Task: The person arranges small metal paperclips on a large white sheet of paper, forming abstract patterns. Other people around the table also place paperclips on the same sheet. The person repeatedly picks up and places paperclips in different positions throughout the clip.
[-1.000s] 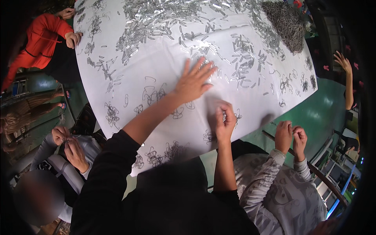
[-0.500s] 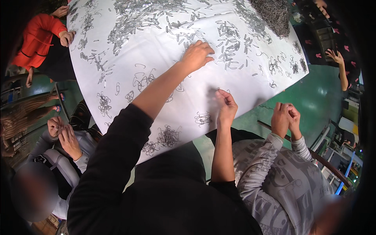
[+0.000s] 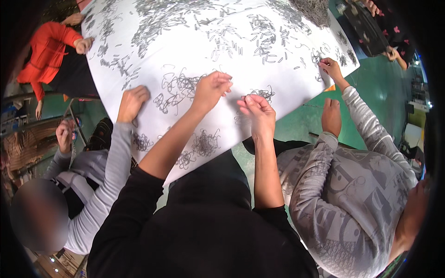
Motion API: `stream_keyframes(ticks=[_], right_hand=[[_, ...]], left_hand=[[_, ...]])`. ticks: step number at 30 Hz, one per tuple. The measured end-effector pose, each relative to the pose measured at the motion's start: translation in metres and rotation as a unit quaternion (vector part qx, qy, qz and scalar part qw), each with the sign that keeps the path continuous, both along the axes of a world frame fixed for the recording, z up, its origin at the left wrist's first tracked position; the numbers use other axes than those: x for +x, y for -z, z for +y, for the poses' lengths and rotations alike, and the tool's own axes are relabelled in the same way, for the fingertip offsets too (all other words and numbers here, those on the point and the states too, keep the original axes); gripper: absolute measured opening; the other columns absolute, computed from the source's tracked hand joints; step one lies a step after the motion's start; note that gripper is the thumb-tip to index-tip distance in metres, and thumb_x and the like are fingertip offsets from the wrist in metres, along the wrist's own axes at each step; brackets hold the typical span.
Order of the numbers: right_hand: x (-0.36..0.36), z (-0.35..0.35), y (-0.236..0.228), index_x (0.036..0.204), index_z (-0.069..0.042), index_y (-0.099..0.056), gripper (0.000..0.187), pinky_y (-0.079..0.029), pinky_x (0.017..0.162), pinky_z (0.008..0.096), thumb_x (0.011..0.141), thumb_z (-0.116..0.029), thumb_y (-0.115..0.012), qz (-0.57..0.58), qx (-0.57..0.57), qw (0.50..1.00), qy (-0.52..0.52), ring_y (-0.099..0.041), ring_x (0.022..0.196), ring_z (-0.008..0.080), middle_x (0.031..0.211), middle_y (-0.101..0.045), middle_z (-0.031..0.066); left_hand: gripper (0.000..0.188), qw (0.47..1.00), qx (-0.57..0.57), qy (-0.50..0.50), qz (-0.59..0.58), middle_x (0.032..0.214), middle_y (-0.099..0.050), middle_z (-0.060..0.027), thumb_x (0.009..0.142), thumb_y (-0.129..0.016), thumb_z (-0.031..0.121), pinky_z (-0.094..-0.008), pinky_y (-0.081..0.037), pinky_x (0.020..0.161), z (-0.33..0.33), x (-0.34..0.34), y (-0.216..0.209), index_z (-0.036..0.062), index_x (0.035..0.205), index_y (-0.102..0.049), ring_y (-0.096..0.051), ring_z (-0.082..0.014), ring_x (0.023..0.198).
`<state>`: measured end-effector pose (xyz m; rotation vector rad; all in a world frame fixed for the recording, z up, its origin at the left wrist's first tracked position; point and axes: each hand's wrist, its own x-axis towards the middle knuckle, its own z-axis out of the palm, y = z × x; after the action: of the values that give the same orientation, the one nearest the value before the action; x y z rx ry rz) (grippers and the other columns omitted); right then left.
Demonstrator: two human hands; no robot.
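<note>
Over the white table (image 3: 153, 51), my left hand (image 3: 211, 92) hovers with bent fingers and thumb close together. Whatever it may hold is too small to make out. Just right of it is my right hand (image 3: 258, 113), its thumb and fingertips pinched around something tiny that I cannot name. A tangle of curved wire hooks (image 3: 183, 83) lies left of my left hand, and a smaller hook pile (image 3: 263, 94) sits right behind my right fingertips. Nearer me is another hook heap (image 3: 204, 142). Farther off, many narrow metal pieces (image 3: 222, 34) are scattered.
A dense grey mound of wire pieces (image 3: 313, 11) rises at the far right. On the left, a co-worker's hand (image 3: 133, 102) rests at the table; on the right, another co-worker's hand (image 3: 330, 68) reaches onto it. A red-sleeved person (image 3: 48, 48) stands at the far left edge.
My left hand has drawn back toward me from the scattered metal pieces, near my right hand. Both neighbouring co-workers have each reached a hand onto the table.
</note>
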<state>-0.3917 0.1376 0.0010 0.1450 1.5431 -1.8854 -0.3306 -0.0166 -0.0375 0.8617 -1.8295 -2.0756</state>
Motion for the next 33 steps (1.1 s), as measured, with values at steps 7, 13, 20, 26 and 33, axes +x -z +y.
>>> stream_keyframes(ticks=[7,13,20,26,33], right_hand=[[0.053,-0.016,-0.029,0.093,-0.001,-0.068,0.014,-0.047,0.076,0.0268,0.089,-0.015,-0.067,0.105,0.026,0.991,-0.078,-0.063,0.090,0.0134,0.100,-0.069,0.0088],[0.078,-0.012,-0.033,0.093,-0.002,-0.068,0.013,-0.048,0.075,0.0267,0.088,-0.014,-0.068,0.099,0.020,0.991,-0.086,-0.062,0.090,0.0133,0.100,-0.069,0.0089],[0.075,-0.016,-0.019,0.096,-0.001,-0.062,0.011,-0.051,0.083,0.0288,0.090,-0.010,-0.065,0.111,-0.018,0.994,-0.007,-0.063,0.088,0.0149,0.093,-0.068,0.0097],[0.028,-0.009,0.000,0.094,-0.001,-0.062,0.011,-0.048,0.084,0.0259,0.087,-0.007,-0.068,0.127,-0.019,0.991,0.035,-0.062,0.086,0.0129,0.091,-0.068,0.0083],[0.000,-0.002,0.018,0.092,-0.003,-0.064,0.008,-0.045,0.084,0.0241,0.086,-0.007,-0.069,0.126,0.029,0.991,0.045,-0.061,0.085,0.0114,0.090,-0.068,0.0061]], left_hand=[[0.012,0.991,0.074,-0.075,0.080,0.088,-0.069,-0.0103,0.086,-0.065,0.002,-0.0250,-0.053,0.072,0.030,0.083,-0.036,-0.0023,0.097,-0.064,-0.067,-0.0140,0.080],[0.012,0.992,0.053,-0.090,0.073,0.090,-0.070,-0.0102,0.085,-0.066,0.002,-0.0256,-0.053,0.075,0.042,0.108,-0.046,-0.0022,0.096,-0.064,-0.067,-0.0129,0.082],[0.013,0.991,-0.034,-0.068,0.113,0.088,-0.071,-0.0070,0.085,-0.069,0.009,-0.0258,-0.054,0.071,0.049,0.099,-0.033,0.0000,0.095,-0.067,-0.067,-0.0110,0.082],[0.016,0.943,-0.317,-0.074,-0.069,0.091,-0.069,-0.0125,0.084,-0.068,0.016,-0.0333,-0.051,0.072,-0.043,0.022,0.021,0.0046,0.095,-0.071,-0.065,-0.0231,0.081],[0.017,0.799,-0.572,0.002,-0.187,0.095,-0.066,-0.0113,0.081,-0.066,0.009,-0.0391,-0.050,0.079,-0.081,-0.054,0.064,0.0066,0.098,-0.065,-0.062,-0.0271,0.094]])
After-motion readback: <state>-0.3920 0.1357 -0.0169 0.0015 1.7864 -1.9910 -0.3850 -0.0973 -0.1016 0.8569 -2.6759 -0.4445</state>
